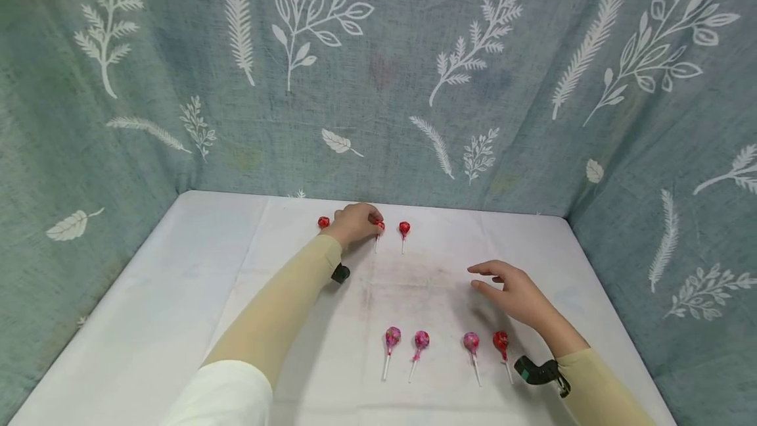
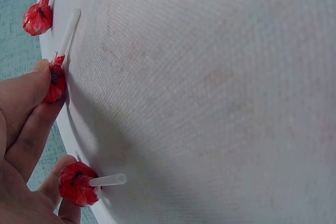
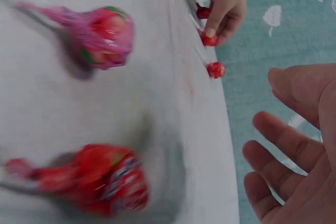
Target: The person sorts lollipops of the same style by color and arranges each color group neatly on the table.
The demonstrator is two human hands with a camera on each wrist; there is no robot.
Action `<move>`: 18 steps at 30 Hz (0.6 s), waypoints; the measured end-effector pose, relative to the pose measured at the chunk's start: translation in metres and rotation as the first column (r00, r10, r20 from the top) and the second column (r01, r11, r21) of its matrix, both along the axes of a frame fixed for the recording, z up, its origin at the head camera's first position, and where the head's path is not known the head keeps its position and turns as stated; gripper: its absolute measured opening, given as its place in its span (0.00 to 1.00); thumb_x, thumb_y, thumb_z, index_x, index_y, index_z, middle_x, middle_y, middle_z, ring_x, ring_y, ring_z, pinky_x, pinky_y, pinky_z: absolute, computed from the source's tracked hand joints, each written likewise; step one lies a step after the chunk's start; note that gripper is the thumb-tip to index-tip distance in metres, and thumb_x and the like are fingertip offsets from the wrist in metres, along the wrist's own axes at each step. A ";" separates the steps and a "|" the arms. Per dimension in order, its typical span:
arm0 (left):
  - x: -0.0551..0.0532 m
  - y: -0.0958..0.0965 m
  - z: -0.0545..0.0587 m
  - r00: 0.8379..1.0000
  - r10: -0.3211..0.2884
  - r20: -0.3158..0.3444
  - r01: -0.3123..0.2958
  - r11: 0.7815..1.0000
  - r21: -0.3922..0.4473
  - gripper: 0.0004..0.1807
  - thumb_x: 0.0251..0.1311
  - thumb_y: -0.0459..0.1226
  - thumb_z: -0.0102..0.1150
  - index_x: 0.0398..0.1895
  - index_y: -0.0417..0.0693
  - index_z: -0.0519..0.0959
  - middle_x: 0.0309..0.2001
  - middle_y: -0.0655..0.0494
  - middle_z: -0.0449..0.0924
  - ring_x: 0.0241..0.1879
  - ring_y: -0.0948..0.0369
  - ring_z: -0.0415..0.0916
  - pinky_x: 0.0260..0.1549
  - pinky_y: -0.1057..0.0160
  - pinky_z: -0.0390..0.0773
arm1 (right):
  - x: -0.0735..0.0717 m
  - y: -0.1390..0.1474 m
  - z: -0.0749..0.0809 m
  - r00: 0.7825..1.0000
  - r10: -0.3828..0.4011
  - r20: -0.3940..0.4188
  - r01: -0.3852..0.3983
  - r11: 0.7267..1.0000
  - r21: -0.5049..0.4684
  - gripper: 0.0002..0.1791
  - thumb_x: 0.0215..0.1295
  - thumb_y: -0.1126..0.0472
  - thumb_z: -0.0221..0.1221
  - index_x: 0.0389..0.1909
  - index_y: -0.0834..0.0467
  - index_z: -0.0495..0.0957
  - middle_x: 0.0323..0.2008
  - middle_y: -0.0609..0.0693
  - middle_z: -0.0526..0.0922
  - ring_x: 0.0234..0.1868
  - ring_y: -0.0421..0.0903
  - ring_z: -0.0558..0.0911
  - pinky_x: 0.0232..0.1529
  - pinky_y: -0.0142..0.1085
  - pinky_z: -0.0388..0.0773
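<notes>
At the back of the table my left hand pinches the wrapped head of a red lollipop between thumb and fingers. Another red lollipop lies just right of it. Under the palm side of that hand sits a further red lollipop, its stick toward the camera. One more red lollipop shows left of the hand. My right hand hovers above the table with fingers spread and holds nothing. Nearest to it are a pink lollipop and a red lollipop, both in front.
Two more pink-wrapped lollipops, a left one and a right one, lie in the front row with sticks toward me. A white cloth covers the table. Behind and beside it hangs a green curtain with white leaf prints.
</notes>
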State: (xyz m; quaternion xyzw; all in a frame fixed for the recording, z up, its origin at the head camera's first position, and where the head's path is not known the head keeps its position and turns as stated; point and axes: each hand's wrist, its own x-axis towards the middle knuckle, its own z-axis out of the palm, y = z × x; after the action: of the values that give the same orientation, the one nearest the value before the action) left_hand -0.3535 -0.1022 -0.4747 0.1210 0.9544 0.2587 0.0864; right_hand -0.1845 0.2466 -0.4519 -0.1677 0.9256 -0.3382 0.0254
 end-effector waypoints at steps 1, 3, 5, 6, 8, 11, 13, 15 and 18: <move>0.000 0.000 0.000 1.000 0.000 0.001 0.000 1.000 0.000 0.13 0.59 0.48 0.70 0.46 0.59 0.85 0.42 0.65 0.83 0.49 0.58 0.76 0.55 0.44 0.61 | 0.005 0.002 -0.001 1.000 -0.005 -0.001 0.005 1.000 -0.004 0.20 0.69 0.50 0.62 0.58 0.52 0.80 0.55 0.43 0.79 0.58 0.49 0.77 0.57 0.51 0.74; 0.000 0.001 0.002 1.000 0.003 0.008 -0.003 1.000 0.006 0.14 0.59 0.47 0.70 0.46 0.58 0.84 0.42 0.64 0.83 0.49 0.57 0.76 0.55 0.43 0.61 | 0.013 0.007 -0.004 1.000 -0.014 0.000 0.014 1.000 -0.009 0.19 0.69 0.50 0.63 0.57 0.52 0.81 0.55 0.43 0.80 0.58 0.49 0.77 0.57 0.52 0.74; -0.001 0.001 0.003 1.000 0.003 0.015 -0.003 1.000 0.004 0.14 0.59 0.47 0.70 0.47 0.58 0.84 0.42 0.64 0.83 0.49 0.57 0.76 0.55 0.43 0.61 | 0.021 0.012 -0.007 1.000 -0.019 0.012 0.019 1.000 -0.016 0.19 0.68 0.50 0.63 0.57 0.52 0.81 0.54 0.42 0.80 0.59 0.49 0.76 0.57 0.52 0.74; -0.001 0.002 0.003 1.000 0.002 0.017 -0.002 1.000 0.003 0.14 0.59 0.47 0.70 0.47 0.58 0.84 0.42 0.64 0.83 0.50 0.57 0.76 0.56 0.43 0.61 | 0.025 0.015 -0.008 1.000 -0.024 0.019 0.024 1.000 -0.019 0.19 0.68 0.50 0.63 0.57 0.52 0.81 0.54 0.42 0.80 0.59 0.49 0.76 0.57 0.52 0.74; -0.002 0.002 0.004 1.000 0.000 0.021 0.000 1.000 0.002 0.14 0.60 0.47 0.69 0.48 0.57 0.84 0.43 0.64 0.83 0.50 0.56 0.76 0.56 0.42 0.61 | 0.033 0.021 -0.011 0.999 -0.036 0.036 0.036 0.999 -0.025 0.19 0.68 0.50 0.63 0.56 0.51 0.81 0.54 0.41 0.80 0.59 0.49 0.76 0.57 0.53 0.73; -0.003 0.003 0.004 1.000 -0.005 0.018 0.005 1.000 0.000 0.14 0.59 0.47 0.69 0.47 0.58 0.84 0.43 0.64 0.83 0.50 0.56 0.75 0.55 0.42 0.61 | 0.044 0.029 -0.015 0.996 -0.057 0.062 0.058 0.998 -0.024 0.18 0.69 0.49 0.62 0.56 0.51 0.81 0.54 0.42 0.80 0.59 0.51 0.76 0.57 0.54 0.73; -0.002 0.003 0.005 1.000 -0.003 0.018 0.003 1.000 0.004 0.13 0.59 0.46 0.70 0.47 0.58 0.85 0.42 0.64 0.83 0.50 0.57 0.75 0.55 0.43 0.61 | 0.051 0.033 -0.017 0.994 -0.076 0.082 0.078 0.997 -0.021 0.18 0.68 0.49 0.62 0.56 0.51 0.81 0.54 0.43 0.81 0.60 0.52 0.76 0.58 0.55 0.72; -0.001 0.003 0.004 1.000 -0.002 0.019 0.002 1.000 0.004 0.13 0.59 0.46 0.70 0.46 0.58 0.85 0.42 0.65 0.83 0.50 0.57 0.75 0.55 0.43 0.61 | 0.057 0.038 -0.019 0.988 -0.103 0.114 0.106 0.994 -0.019 0.18 0.68 0.48 0.63 0.55 0.50 0.81 0.54 0.43 0.81 0.60 0.53 0.76 0.58 0.56 0.72; 0.000 0.004 0.003 1.000 -0.005 0.022 0.005 1.000 0.003 0.14 0.59 0.46 0.70 0.47 0.58 0.84 0.42 0.65 0.83 0.50 0.57 0.75 0.55 0.44 0.60 | 0.065 0.044 -0.022 0.976 -0.141 0.164 0.145 0.989 -0.013 0.19 0.67 0.47 0.63 0.55 0.50 0.81 0.54 0.44 0.81 0.60 0.52 0.76 0.58 0.55 0.72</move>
State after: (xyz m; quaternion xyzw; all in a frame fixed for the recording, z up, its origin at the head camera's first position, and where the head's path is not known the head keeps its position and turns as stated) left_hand -0.3539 -0.0979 -0.4712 0.1207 0.9527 0.2613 0.0972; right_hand -0.1193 0.2902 -0.4740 -0.0729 0.9259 -0.3633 0.0743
